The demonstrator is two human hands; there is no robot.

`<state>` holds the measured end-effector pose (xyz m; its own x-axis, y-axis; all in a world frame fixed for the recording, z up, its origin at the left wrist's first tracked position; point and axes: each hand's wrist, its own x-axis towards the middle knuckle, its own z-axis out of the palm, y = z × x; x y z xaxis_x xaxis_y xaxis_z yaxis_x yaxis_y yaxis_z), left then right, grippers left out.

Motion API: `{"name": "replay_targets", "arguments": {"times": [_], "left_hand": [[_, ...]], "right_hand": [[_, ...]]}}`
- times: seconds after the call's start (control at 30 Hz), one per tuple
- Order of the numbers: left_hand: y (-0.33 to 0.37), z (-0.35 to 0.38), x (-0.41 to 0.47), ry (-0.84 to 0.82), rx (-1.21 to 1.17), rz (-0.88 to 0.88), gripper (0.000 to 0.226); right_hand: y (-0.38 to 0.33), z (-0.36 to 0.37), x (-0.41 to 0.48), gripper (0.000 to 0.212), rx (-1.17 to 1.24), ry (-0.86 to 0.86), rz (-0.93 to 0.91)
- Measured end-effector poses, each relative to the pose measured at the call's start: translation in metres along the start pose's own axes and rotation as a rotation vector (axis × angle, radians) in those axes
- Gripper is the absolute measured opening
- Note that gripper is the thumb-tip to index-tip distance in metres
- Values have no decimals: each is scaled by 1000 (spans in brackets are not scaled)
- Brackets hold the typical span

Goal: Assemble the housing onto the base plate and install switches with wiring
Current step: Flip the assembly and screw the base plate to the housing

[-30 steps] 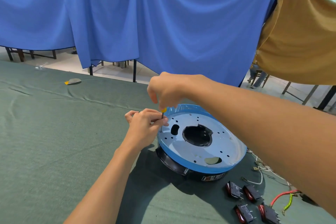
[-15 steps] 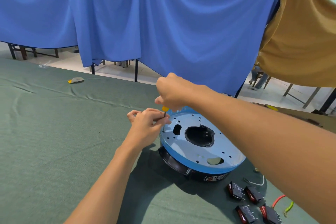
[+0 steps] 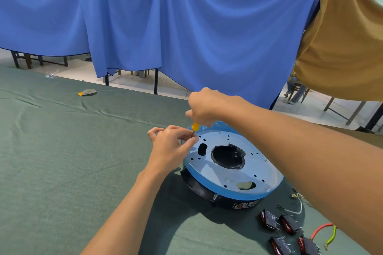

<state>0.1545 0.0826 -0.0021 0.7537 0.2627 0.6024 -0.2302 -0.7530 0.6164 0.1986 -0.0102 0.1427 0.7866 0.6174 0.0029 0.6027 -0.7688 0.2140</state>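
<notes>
The right hand is gripping the yellow-handled slim screwdriver and burying all but the handle's lower end. The pinching fingertips of the left hand are covering the shaft's tip and whatever it is meeting. The round, blue-filmed metal plate is hiding most of the black plastic housing, whose red-and-white label is showing print too small to read. The right forearm is masking part of the red and green wires, and the bottom edge is cutting off the nearer 2 of the 4 black rocker switches. The far grey-and-yellow scrap is lying too small to identify.
</notes>
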Motion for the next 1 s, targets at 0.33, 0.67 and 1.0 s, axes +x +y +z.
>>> {"name": "replay_targets", "arguments": {"times": [0.33, 0.67, 1.0], "left_hand": [[-5, -3, 1, 2, -32, -1, 9], [-5, -3, 2, 47, -61, -6, 5], [-5, -3, 3, 70, -95, -24, 5]], "right_hand": [[-6, 2, -1, 37, 48, 41, -35], [-8, 7, -1, 40, 85, 116, -39], [-10, 1, -8, 23, 118, 38, 28]]}}
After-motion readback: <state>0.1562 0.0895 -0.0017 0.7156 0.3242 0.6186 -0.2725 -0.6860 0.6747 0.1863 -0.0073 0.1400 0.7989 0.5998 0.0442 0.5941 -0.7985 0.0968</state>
